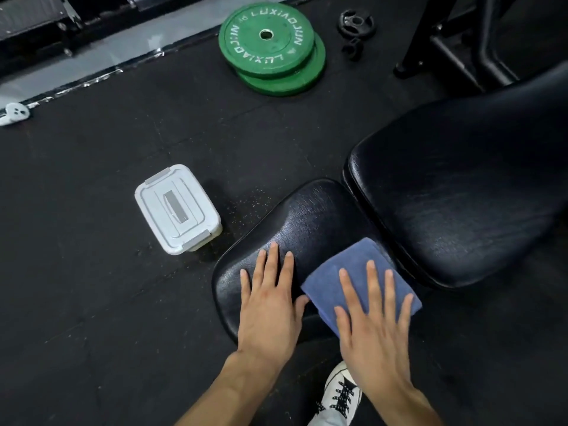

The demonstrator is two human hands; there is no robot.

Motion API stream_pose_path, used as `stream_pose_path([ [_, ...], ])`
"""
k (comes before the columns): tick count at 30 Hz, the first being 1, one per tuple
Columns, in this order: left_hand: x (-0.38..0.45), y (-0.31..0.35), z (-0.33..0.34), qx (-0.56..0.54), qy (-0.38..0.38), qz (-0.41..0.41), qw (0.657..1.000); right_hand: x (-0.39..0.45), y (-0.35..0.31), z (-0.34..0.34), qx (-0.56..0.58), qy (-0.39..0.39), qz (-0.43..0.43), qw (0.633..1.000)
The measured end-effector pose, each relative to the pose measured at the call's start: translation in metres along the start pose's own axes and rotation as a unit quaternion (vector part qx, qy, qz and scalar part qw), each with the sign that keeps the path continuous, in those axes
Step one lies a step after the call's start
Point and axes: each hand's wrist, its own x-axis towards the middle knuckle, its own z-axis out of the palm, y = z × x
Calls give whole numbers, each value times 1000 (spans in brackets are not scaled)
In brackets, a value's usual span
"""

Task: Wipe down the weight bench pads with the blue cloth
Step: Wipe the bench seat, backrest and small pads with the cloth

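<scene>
Black rubber gym flooring [92,302] fills the head view, and all positions below are given relative to the seat pad [307,216], the smaller of the two black pads of the weight bench.

Head view:
- The seat pad lies low in the centre. The back pad [461,195] sits just beyond it to the right, across a narrow gap.
- The blue cloth [353,272] is folded flat on the right side of the seat pad. Its near corner overhangs the pad edge.
- The right hand [375,330] lies on the cloth, palm down, fingers spread and extended. It presses flat and does not pinch the fabric.
- The left hand [270,302] lies palm down on the bare left part of the seat pad, fingers spread, holding nothing. Its thumb is just beside the left edge of the cloth.
- A white lidded box [178,210] stands on the floor to the left of the seat pad. Two stacked green weight plates [270,47] lie well beyond it, with a small black plate [356,24] near them. A white shoe [341,395] is on the floor in front of the pad.

Risks, as judged:
- The cloth is held by palm pressure only. A fast stroke may leave it bunched or let it slide off the overhanging corner to the floor.
- The area under the left hand stays unwiped unless that hand is moved.
- The gap between the two pads may catch the cloth edge on a forward stroke.
- The back pad appears untouched. Stopping at the seat pad would leave the task incomplete.
</scene>
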Motion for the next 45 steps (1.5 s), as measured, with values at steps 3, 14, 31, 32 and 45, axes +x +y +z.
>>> stream_pose_path([
  [3,-4,-9,-5,2,-6,9,1000,-26,2,10,33,9,8,999],
  [14,-21,-32,-6,-23,0,-48,999,44,-35,-12,1,-10,-35,999],
  [31,-24,-39,-15,-40,-24,-27,999,94,-101,-18,-3,-11,-117,993],
  [32,-26,-41,-16,-71,-16,-26,997,78,-98,-14,-7,-6,-109,994],
  [45,-30,-71,-23,-230,44,-177,956,-27,-98,17,2,8,-88,996],
])
